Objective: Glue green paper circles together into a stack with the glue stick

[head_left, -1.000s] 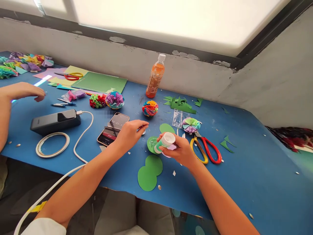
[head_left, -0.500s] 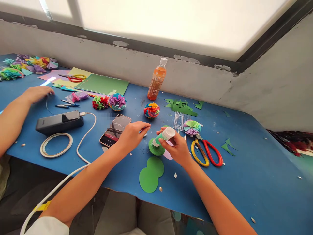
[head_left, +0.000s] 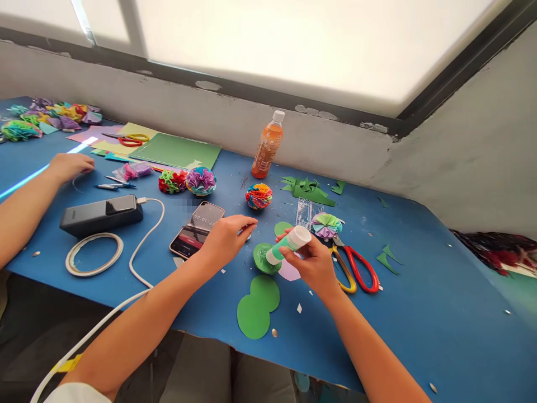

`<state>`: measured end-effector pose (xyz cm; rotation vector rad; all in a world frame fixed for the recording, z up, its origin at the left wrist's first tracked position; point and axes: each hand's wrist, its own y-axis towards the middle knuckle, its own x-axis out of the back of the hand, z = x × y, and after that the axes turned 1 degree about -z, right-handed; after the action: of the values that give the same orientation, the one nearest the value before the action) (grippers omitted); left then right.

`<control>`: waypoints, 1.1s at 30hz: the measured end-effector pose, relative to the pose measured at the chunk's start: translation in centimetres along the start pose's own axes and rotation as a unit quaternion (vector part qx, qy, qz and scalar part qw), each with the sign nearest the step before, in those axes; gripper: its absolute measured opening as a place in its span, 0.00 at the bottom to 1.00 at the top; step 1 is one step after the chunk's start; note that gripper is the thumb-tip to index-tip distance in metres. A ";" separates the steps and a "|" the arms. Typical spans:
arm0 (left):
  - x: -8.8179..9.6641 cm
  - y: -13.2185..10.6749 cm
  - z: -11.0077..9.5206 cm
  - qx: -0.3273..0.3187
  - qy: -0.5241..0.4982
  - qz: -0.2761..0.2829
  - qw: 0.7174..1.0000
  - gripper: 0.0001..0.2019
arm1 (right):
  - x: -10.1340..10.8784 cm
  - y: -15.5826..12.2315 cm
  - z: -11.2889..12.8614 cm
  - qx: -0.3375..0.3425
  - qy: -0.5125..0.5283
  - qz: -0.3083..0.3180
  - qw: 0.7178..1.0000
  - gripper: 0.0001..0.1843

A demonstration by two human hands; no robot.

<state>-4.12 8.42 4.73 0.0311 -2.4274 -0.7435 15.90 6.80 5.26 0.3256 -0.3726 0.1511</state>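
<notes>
My right hand (head_left: 314, 267) grips a glue stick (head_left: 289, 244) with a green body and white end, tilted down to the left. Its tip presses on a small green paper circle (head_left: 262, 259) lying on the blue table (head_left: 419, 302). A lilac paper circle (head_left: 289, 272) lies under my right hand. My left hand (head_left: 226, 238) hovers just left of the green circle, fingers pinched on a small pale cap (head_left: 248, 236). Two overlapping green circles (head_left: 255, 308) lie nearer the table's front edge.
Red-and-yellow scissors (head_left: 356, 270) and a folded paper flower (head_left: 326, 224) lie right of my hand. A phone (head_left: 197, 228), power bank (head_left: 100, 214), white cable (head_left: 142, 252) and tape ring (head_left: 93, 254) sit left. Paper balls (head_left: 258, 196), an orange bottle (head_left: 267, 145), another person's hand (head_left: 69, 166).
The glue stick has tilted lower onto the green circle and my right hand shifted slightly right. The other person's hand moved toward the far left of the table.
</notes>
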 end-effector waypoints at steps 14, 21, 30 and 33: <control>0.1 -0.1 0.1 0.008 0.012 -0.002 1.000 0.08 | -1.2 -1.2 0.2 0.040 -0.129 0.059 0.989 0.17; 0.1 0.0 0.2 0.000 0.010 -0.008 1.000 0.08 | 2.0 -1.1 -0.7 0.090 -0.161 0.074 0.980 0.13; 0.1 -0.3 0.1 -0.018 0.003 -0.005 1.000 0.08 | -0.5 -0.5 -0.8 0.082 -0.085 0.030 0.993 0.15; 0.1 -0.2 0.1 -0.010 0.004 -0.007 1.000 0.08 | -0.3 -0.7 -0.7 0.090 -0.097 0.049 0.990 0.13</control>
<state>-4.29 8.23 4.61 0.0426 -2.4143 -0.7717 16.01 6.40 4.37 0.5015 -0.5690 0.2513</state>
